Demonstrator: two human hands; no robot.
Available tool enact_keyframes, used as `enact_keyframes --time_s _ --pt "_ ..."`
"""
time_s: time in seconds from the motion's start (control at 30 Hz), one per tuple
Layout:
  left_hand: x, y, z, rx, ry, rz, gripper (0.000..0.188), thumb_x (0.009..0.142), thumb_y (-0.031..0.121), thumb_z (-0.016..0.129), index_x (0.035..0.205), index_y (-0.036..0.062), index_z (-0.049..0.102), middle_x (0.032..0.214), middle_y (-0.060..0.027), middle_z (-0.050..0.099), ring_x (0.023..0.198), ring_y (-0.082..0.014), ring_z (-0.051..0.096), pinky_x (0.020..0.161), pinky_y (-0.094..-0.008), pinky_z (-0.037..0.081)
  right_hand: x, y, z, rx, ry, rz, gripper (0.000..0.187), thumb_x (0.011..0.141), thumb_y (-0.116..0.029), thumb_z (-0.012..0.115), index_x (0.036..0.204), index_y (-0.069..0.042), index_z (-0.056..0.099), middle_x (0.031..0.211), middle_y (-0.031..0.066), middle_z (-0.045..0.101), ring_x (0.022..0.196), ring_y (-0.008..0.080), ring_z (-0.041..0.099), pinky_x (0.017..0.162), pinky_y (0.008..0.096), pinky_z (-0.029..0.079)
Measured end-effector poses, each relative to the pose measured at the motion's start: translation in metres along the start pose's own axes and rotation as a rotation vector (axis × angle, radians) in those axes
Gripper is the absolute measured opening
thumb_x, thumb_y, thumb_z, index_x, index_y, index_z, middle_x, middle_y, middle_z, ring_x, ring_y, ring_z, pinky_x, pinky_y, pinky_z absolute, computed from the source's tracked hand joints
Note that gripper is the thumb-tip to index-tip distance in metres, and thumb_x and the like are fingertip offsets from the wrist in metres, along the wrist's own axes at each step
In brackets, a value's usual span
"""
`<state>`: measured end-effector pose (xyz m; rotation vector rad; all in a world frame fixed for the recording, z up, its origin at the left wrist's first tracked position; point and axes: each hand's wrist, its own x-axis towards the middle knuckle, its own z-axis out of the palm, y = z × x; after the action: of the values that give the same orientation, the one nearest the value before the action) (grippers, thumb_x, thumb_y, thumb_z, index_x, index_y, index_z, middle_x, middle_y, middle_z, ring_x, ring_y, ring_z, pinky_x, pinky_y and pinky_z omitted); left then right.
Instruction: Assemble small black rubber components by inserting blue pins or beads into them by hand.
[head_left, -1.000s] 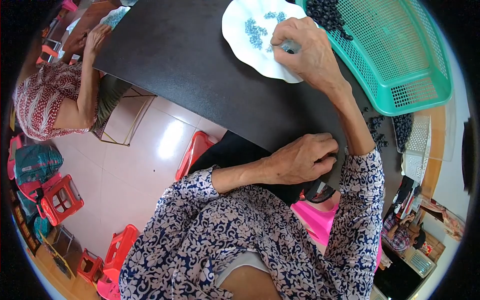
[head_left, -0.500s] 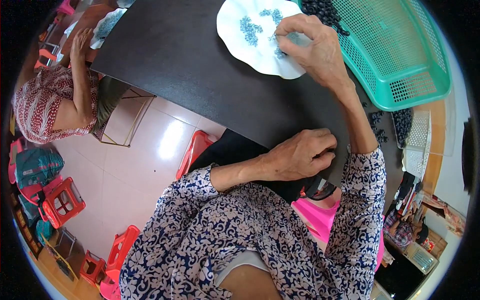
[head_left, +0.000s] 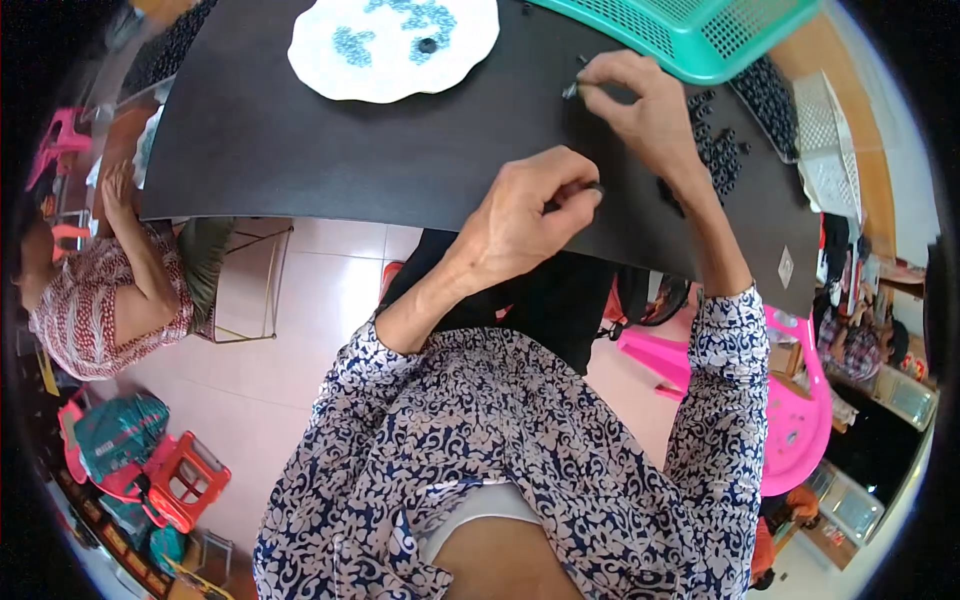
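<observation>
My left hand [head_left: 535, 215] is closed over the table's near edge, pinching a small black piece [head_left: 596, 188] between thumb and forefinger. To its right and farther away, my right hand [head_left: 645, 115] pinches a tiny clear, shiny piece [head_left: 570, 92] at its fingertips. The two hands are apart. A white plate with a wavy rim [head_left: 340, 85] lies at the far left of my hands. Clusters of small clear bluish pieces [head_left: 352, 46] rest on it, along with one round black piece [head_left: 428, 46]. Loose black pieces [head_left: 718, 155] are heaped beside my right wrist.
A green slotted basket [head_left: 690, 60] stands at the far right on the dark table [head_left: 330, 160]. Near it are a tray of black pieces [head_left: 768, 100] and a white perforated basket [head_left: 830, 145]. Another person [head_left: 110, 300] sits at the left; a pink chair [head_left: 790, 430] is at right.
My right hand has left the plate and is over the bare tabletop, holding a tiny clear piece. The left hand has lifted and now pinches a black piece. The whole view has swung.
</observation>
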<state>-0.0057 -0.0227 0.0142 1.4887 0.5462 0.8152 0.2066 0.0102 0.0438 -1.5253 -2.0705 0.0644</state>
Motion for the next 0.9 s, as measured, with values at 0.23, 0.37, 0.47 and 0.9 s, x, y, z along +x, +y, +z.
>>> enact_keyframes --time_s 0.23,0.37,0.47,0.9 --pt "0.001 0.000 0.000 0.166 -0.007 0.082 0.012 0.088 0.007 0.063 0.096 -0.0014 0.062 0.077 0.0004 0.052 0.065 -0.0043 0.045 0.056 -0.0211 0.037 -0.036 0.011 0.002 0.153 0.065 0.262 0.026 0.082 -0.010 0.069 0.108 -0.006 0.069 0.097 0.0055 0.069 0.084 0.0135 0.064 0.078 0.0257 0.050" --pt "0.000 -0.001 0.003 0.083 0.017 0.017 0.012 0.085 0.008 0.062 0.091 -0.0019 0.059 0.076 -0.0066 0.053 0.067 -0.0130 0.050 0.060 -0.0268 0.042 -0.038 0.014 0.004 0.295 0.125 0.267 0.029 0.084 -0.009 0.068 0.112 -0.006 0.068 0.091 0.0047 0.068 0.080 0.0097 0.063 0.075 0.0228 0.050" --pt "0.000 0.004 0.003 0.123 0.015 0.016 0.013 0.085 0.008 0.062 0.092 -0.0023 0.060 0.076 -0.0060 0.053 0.067 -0.0123 0.050 0.060 -0.0266 0.042 -0.031 0.005 -0.004 0.152 0.025 0.192 0.027 0.082 -0.008 0.068 0.108 -0.004 0.068 0.090 0.0062 0.067 0.077 0.0112 0.063 0.073 0.0243 0.051" --pt "-0.001 -0.002 0.002 0.134 0.024 0.024 0.013 0.086 0.009 0.062 0.093 -0.0023 0.060 0.077 -0.0057 0.054 0.067 -0.0109 0.050 0.059 -0.0263 0.042 -0.016 -0.009 -0.009 0.121 0.192 0.127 0.019 0.078 -0.005 0.067 0.097 0.000 0.068 0.071 0.0048 0.062 0.063 0.0082 0.056 0.062 0.0231 0.048"
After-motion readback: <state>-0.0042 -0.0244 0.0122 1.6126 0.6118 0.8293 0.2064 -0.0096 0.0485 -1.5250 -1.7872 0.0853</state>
